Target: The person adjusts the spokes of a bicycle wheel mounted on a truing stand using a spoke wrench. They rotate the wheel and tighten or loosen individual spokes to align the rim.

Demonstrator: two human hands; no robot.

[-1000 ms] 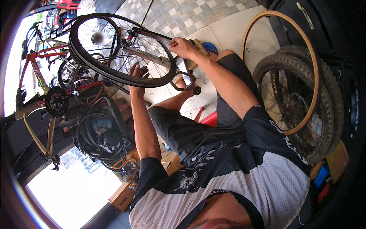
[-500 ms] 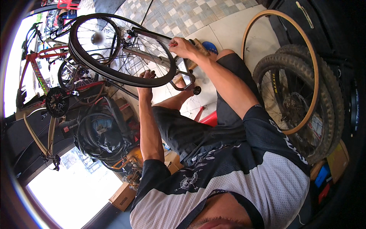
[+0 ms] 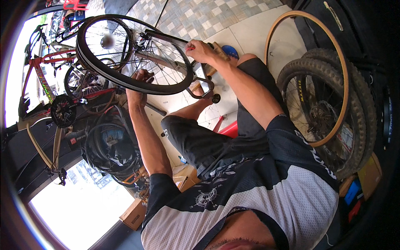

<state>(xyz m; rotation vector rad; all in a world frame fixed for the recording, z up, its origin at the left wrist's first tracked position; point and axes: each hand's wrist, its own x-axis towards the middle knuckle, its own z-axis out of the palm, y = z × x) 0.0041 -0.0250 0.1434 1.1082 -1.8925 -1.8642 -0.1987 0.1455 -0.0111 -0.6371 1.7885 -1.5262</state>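
A bicycle wheel with a black rim (image 3: 166, 89) is mounted in a metal wheel stand (image 3: 204, 81) before me. At the rim's near left part is my left hand (image 3: 139, 85), its fingers curled around the edge and partly hidden by it. My right hand (image 3: 201, 51) is closed at the right side of the wheel, beside the stand's arm. A small red thing (image 3: 190, 48) shows in its pinched fingertips; its exact kind is too small to tell. Thin spokes run between the rim and the hub.
A tan hoop-shaped tyre (image 3: 346, 83) and knobby mountain bike tyres (image 3: 291, 68) lean at the right. Bicycles, among them a red frame (image 3: 39, 77), stand at the left. Dark bagged items (image 3: 110, 141) and a cardboard box (image 3: 134, 214) lie at the lower left. A blue round thing (image 3: 229, 51) lies beyond my knee.
My left hand has shifted left along the rim, away from the stand's near end. My right hand stays in nearly the same place, still pinching the small red thing.
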